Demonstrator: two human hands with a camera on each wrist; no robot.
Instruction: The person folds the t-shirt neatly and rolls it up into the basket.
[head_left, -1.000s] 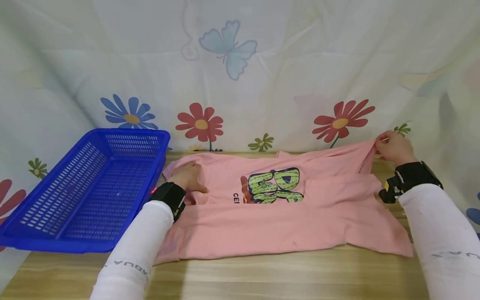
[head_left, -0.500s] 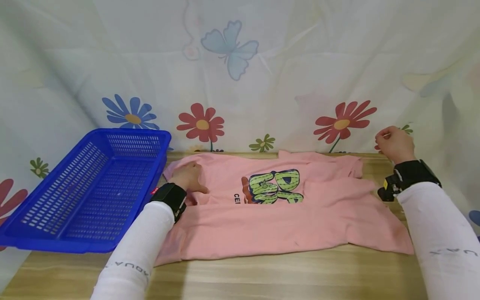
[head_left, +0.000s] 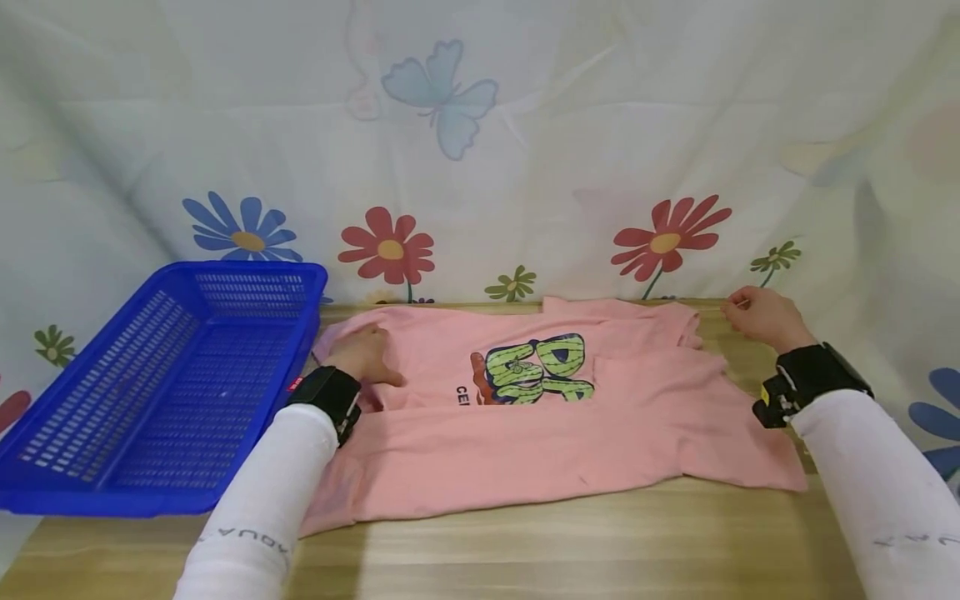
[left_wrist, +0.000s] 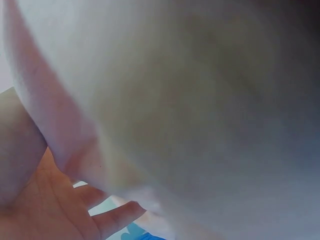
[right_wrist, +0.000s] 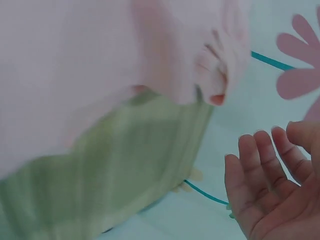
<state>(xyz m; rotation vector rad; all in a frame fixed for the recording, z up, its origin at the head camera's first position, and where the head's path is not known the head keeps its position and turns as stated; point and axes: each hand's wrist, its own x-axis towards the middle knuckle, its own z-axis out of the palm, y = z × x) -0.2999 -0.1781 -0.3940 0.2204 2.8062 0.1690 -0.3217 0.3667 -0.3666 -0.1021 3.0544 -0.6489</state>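
Note:
A pink T-shirt (head_left: 480, 450) with a print of green cactus-like letters lies across the table, its near side folded over part of the print. My left hand (head_left: 363, 354) rests on the shirt's left end, thumb pointing right. The left wrist view shows that hand's palm and fairly straight fingers (left_wrist: 117, 220) beside blurred cloth. Off the shirt's right end, near the back edge, my right hand (head_left: 767, 317) holds nothing. Its fingers (right_wrist: 247, 170) are loosely bent in the right wrist view, apart from the sleeve (head_left: 678, 325).
A blue perforated plastic basket (head_left: 202, 400) stands to the left, close by my left forearm. Behind the wooden table (head_left: 570, 550) hangs a pale curtain (head_left: 570, 167) printed with flowers and a butterfly. Black camera straps are on both wrists.
My right hand has let go of the far right sleeve, which has dropped onto the table. That hand has since moved slightly down; my left hand has stayed on the shirt.

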